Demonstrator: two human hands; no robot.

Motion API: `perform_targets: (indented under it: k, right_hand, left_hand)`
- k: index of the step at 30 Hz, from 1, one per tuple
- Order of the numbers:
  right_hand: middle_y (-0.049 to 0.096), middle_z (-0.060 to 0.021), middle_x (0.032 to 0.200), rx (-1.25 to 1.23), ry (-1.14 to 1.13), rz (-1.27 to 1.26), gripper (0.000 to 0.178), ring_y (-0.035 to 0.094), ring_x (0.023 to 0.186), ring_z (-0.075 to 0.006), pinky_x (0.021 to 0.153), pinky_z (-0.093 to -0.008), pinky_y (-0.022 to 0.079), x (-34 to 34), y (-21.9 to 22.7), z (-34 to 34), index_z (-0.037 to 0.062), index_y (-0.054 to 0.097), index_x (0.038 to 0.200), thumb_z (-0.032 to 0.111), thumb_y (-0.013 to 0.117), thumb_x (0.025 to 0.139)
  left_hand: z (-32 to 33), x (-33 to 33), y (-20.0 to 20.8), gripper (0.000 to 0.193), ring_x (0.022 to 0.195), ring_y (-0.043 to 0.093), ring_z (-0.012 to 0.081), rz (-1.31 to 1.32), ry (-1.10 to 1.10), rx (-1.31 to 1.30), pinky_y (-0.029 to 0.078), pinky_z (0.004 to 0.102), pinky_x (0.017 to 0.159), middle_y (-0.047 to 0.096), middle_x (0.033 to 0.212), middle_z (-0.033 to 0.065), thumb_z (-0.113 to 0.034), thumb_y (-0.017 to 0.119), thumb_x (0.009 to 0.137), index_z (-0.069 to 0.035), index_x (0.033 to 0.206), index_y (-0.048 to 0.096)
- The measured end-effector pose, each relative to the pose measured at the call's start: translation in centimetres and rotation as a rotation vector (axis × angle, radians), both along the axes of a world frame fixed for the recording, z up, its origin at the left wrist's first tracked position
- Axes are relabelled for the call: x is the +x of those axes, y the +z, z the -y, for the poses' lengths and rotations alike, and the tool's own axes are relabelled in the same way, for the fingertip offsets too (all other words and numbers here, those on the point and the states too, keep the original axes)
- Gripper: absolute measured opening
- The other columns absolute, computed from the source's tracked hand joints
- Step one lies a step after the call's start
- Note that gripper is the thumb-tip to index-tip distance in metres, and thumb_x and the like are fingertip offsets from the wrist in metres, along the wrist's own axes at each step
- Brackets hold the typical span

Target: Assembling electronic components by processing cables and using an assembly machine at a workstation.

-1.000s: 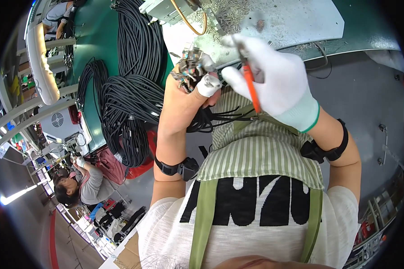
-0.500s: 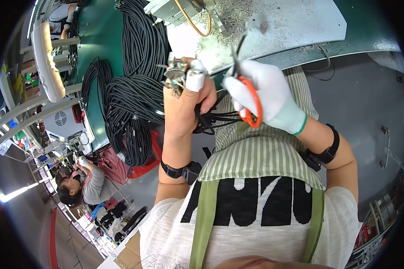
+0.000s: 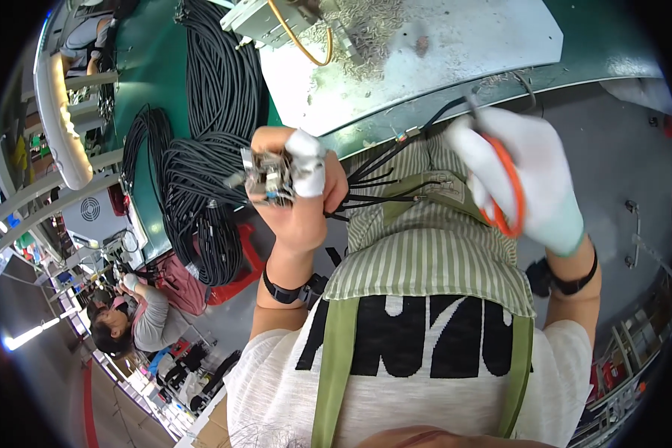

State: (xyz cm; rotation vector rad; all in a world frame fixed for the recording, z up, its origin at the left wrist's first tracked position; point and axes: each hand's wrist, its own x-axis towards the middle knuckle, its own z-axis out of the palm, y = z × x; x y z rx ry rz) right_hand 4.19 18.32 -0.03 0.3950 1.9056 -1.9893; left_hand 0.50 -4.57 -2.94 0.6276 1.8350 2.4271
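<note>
Head view. A bundle of metal connector ends (image 3: 270,181) is gripped in the left hand (image 3: 297,216), whose thumb is wrapped in white; the attached black cables (image 3: 377,199) are trailed from its right side over the striped apron (image 3: 425,261). Orange-handled scissors (image 3: 517,193) are held in the closed, gloved right hand (image 3: 537,168); whether one raised cable is touched by their blurred tip cannot be told. The cables are judged light, pliable and springy, the connectors rigid with easily bent edges; hold is best taken on the jackets just behind the metal. Movement is bounded ahead by the edge of the white board (image 3: 493,45) and leftward by coiled cables (image 3: 224,82); room is left between the hands.
</note>
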Motion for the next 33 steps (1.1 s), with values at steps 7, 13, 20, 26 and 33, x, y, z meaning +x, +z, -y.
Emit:
perform_targets:
  k: [7, 13, 20, 26, 33]
  right_hand:
    - [0.055, -0.0035, 0.055, -0.196, 0.600, -0.056, 0.030, 0.052, 0.043, -0.0077, 0.043, -0.0216, 0.041, -4.7, -3.5, 0.5, 0.0013, 0.054, 0.071, 0.023, 0.055, 0.093]
    - [0.058, -0.0053, 0.061, 0.091, 0.410, -0.424, 0.021, 0.055, 0.049, -0.0103, 0.047, -0.0255, 0.042, -3.4, -2.2, 2.0, 0.0015, 0.058, 0.081, 0.021, 0.064, 0.086]
    - [0.055, -0.0073, 0.062, 0.503, 0.233, -0.866, 0.023, 0.055, 0.053, -0.0198, 0.053, -0.0286, 0.044, -3.2, -2.7, 2.5, 0.0042, 0.062, 0.090, 0.019, 0.073, 0.075]
    - [0.055, -0.0057, 0.068, 0.857, 0.057, -0.990, 0.025, 0.056, 0.065, -0.0253, 0.062, -0.0325, 0.047, -3.0, -1.1, 2.3, 0.0092, 0.064, 0.089, 0.018, 0.076, 0.069]
    - [0.054, -0.0054, 0.068, 1.114, 0.325, -0.912, 0.021, 0.056, 0.067, -0.0263, 0.063, -0.0339, 0.048, -2.3, -1.5, 1.9, 0.0099, 0.064, 0.088, 0.017, 0.074, 0.071]
  left_hand:
    - [0.0, 1.7, 0.0, 0.014, 0.048, 0.049, 0.0081, -0.181, 0.109, -0.251, 0.038, 0.0200, 0.045, 0.054, 0.063, 0.0048, -0.001, 0.059, 0.088, 0.001, 0.100, 0.052]
    - [-0.2, 0.0, 1.5, 0.016, 0.055, 0.054, 0.0064, 0.327, 0.010, -0.479, 0.042, 0.0187, 0.050, 0.062, 0.069, 0.0056, -0.001, 0.063, 0.085, 0.004, 0.100, 0.060]
    - [0.9, -2.5, 2.1, 0.014, 0.059, 0.056, 0.0059, 0.624, -0.292, -0.343, 0.043, 0.0192, 0.049, 0.063, 0.069, 0.0030, 0.000, 0.063, 0.083, 0.005, 0.096, 0.064]
    - [-0.6, -2.0, 2.1, 0.015, 0.066, 0.057, 0.0049, 0.474, -0.045, -0.416, 0.046, 0.0195, 0.057, 0.064, 0.075, 0.0011, 0.003, 0.068, 0.077, 0.004, 0.091, 0.063]
    - [-1.7, -1.2, 1.2, 0.019, 0.072, 0.056, 0.0046, 0.277, 0.149, -0.460, 0.047, 0.0202, 0.064, 0.064, 0.082, 0.0007, 0.008, 0.069, 0.072, 0.003, 0.089, 0.061]
